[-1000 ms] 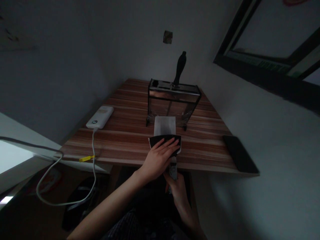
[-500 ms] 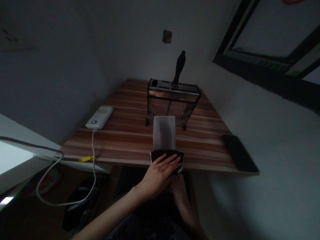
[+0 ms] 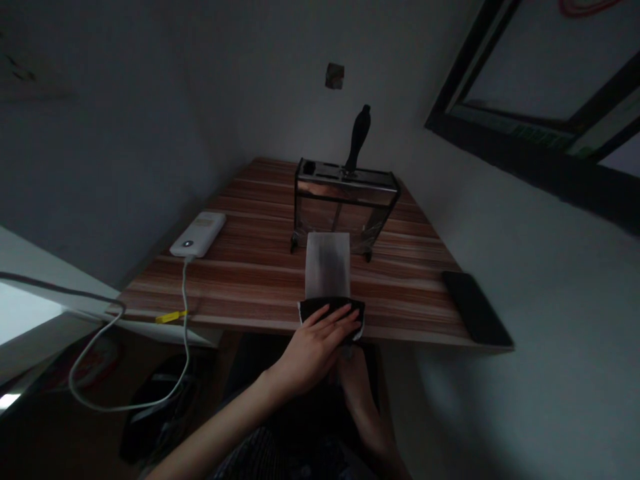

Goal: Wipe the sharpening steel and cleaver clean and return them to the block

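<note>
A wide pale cleaver blade [image 3: 327, 263] lies flat on the wooden table [image 3: 250, 267], pointing away from me. My left hand [image 3: 313, 343] presses a dark cloth [image 3: 320, 307] onto the near end of the blade at the table's front edge, with the fingers together on top and the thumb hidden. Below the edge, my right hand [image 3: 357, 383] is curled under the left. It is closed where the cleaver's handle runs, and the handle itself is hidden in the dark.
A clear knife rack [image 3: 345, 203] with one black-handled knife [image 3: 359, 137] stands behind the blade. A white power bank [image 3: 199, 235] lies at the left, and its cable [image 3: 185, 300] hangs off the table. A black phone [image 3: 475, 307] lies at the right edge. Walls enclose the table.
My left hand has slid the dark cloth toward me along the blade to the table's edge, baring more of the blade. My right hand with the handle has drawn under the left.
</note>
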The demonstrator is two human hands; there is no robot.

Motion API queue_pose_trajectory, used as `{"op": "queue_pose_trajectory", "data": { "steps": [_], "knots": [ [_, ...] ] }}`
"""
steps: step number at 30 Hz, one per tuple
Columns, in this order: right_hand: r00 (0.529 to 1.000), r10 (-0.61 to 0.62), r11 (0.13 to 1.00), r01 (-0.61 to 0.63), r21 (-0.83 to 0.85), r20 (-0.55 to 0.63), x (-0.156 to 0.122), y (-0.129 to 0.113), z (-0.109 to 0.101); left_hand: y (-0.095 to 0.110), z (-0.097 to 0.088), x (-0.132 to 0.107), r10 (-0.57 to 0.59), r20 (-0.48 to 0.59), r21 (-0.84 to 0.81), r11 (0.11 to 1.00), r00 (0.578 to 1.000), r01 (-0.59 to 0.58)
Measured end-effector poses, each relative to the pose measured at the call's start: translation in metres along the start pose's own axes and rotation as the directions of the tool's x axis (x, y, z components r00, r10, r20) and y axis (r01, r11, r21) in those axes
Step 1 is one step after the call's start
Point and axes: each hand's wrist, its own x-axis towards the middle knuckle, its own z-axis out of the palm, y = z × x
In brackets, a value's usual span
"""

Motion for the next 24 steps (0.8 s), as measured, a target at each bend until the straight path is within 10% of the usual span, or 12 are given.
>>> {"op": "queue_pose_trajectory", "data": {
  "steps": [24],
  "knots": [
    [0.994,0.104,0.988,-0.099,0.115,-0.041,-0.005,-0.004,0.002,-0.031,-0.033,0.059,-0.067,-0.206,0.341,0.930,0.976,0.136]
  ]
}}
